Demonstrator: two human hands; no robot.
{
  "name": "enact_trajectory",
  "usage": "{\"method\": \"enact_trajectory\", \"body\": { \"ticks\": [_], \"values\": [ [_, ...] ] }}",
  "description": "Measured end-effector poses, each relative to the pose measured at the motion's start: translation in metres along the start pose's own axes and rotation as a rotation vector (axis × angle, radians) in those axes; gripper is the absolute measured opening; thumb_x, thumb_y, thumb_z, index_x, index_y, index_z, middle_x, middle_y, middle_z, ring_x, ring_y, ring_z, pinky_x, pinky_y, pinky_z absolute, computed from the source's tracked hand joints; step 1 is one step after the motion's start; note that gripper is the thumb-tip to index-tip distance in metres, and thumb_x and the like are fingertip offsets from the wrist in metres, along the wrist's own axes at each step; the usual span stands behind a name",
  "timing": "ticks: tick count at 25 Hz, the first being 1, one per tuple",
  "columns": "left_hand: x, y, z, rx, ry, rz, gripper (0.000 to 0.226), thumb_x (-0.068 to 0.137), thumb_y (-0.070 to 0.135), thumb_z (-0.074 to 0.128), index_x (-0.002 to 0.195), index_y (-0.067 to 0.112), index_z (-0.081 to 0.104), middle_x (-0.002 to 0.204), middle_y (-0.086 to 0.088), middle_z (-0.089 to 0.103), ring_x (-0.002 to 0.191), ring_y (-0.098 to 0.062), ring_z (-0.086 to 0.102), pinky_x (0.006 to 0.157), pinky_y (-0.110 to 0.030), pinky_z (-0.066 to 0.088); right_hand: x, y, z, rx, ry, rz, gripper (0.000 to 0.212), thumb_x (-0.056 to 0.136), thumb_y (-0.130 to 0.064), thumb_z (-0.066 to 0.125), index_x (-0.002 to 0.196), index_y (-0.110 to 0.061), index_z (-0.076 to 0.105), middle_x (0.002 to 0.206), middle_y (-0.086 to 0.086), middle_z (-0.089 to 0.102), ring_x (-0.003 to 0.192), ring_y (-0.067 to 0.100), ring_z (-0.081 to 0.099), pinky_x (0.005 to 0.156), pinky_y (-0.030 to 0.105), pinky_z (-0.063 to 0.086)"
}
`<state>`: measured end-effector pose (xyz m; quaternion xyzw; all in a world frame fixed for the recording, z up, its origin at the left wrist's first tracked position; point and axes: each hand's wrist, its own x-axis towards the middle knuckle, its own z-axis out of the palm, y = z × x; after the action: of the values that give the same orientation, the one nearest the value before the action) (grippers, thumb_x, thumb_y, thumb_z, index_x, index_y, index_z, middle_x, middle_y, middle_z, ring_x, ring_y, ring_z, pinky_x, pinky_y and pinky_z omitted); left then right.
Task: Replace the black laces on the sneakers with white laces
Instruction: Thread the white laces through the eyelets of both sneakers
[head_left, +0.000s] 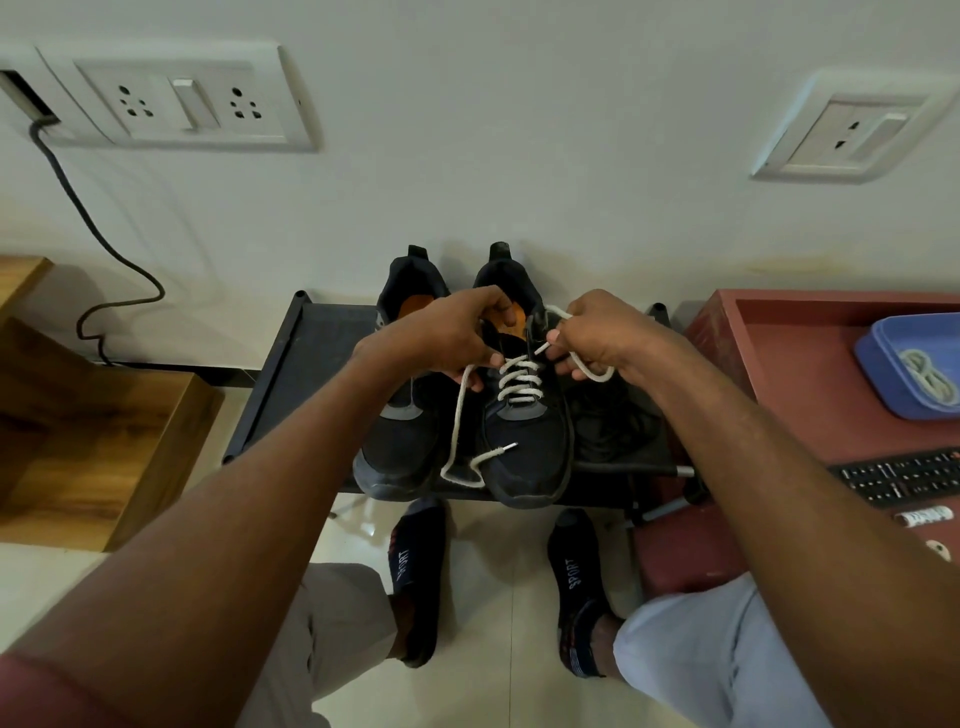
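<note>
Two dark sneakers were set side by side on a black rack. The right sneaker was threaded with a white lace through several eyelet rows, its loose end trailed over the toe. The left sneaker appeared to be unlaced.

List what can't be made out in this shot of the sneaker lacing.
- Head view: top eyelets of the right-hand sneaker, covered by the left hand and right hand.
- How the white lace passes through those eyelets, hidden behind the fingers.
- Contents of the blue tray: cut by the right edge, too small to identify.
- Dark heap on the black rack right of the shoes: too dark to name.
</note>
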<state>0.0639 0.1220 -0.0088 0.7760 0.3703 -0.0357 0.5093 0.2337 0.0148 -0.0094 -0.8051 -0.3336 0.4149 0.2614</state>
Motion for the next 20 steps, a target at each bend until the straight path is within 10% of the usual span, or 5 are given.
{"method": "enact_trajectory", "body": {
  "ticks": [6,9,12,16,20],
  "values": [
    [-0.005,0.014,-0.023,-0.126,0.463,0.247,0.027,0.105,0.043,0.055,0.125,0.027,0.062,0.098,-0.004,0.074,0.080,-0.015,0.069,0.078,-0.038,0.058,-0.019,-0.024,-0.011,0.025,0.040,-0.567,0.025,0.102,-0.032,0.066,0.091,-0.011,0.076,0.080,0.005,0.076,0.080,0.025,0.073,0.079,0.034,0.056],
    [-0.013,0.031,-0.025,-0.426,0.211,0.320,0.052,0.109,0.054,0.034,0.130,0.016,0.063,0.103,-0.011,0.076,0.107,-0.024,0.073,0.100,-0.043,0.054,-0.032,-0.032,-0.018,0.329,-0.128,-0.658,0.041,0.108,-0.034,0.057,0.086,-0.002,0.071,0.067,0.014,0.066,0.066,0.031,0.067,0.074,0.032,0.056],
    [-0.016,0.031,-0.021,-0.445,0.080,0.256,0.060,0.109,0.050,0.038,0.124,-0.005,0.060,0.069,-0.011,0.060,0.079,-0.033,0.072,0.085,-0.043,0.060,-0.028,-0.031,-0.027,0.528,0.025,-0.548,0.046,0.106,-0.042,0.059,0.075,-0.008,0.068,0.054,0.004,0.051,0.051,0.023,0.051,0.060,0.031,0.052],
    [-0.013,0.021,-0.029,-0.545,0.260,0.162,0.021,0.107,0.026,0.055,0.108,0.006,0.061,0.059,0.002,0.045,0.054,-0.018,0.052,0.063,-0.035,0.053,-0.010,-0.008,-0.034,0.111,0.293,-0.256,0.036,0.102,-0.037,0.064,0.080,-0.010,0.075,0.058,-0.002,0.062,0.049,0.016,0.060,0.063,0.032,0.054],
    [-0.013,0.022,-0.025,-0.490,0.307,0.161,0.014,0.105,0.022,0.059,0.097,0.010,0.061,0.060,0.000,0.053,0.048,-0.014,0.043,0.055,-0.029,0.044,-0.008,-0.009,-0.019,-0.315,0.280,-0.362,0.028,0.091,-0.017,0.071,0.118,-0.022,0.073,0.108,-0.003,0.072,0.098,0.018,0.067,0.084,0.030,0.053]
  ]
}}
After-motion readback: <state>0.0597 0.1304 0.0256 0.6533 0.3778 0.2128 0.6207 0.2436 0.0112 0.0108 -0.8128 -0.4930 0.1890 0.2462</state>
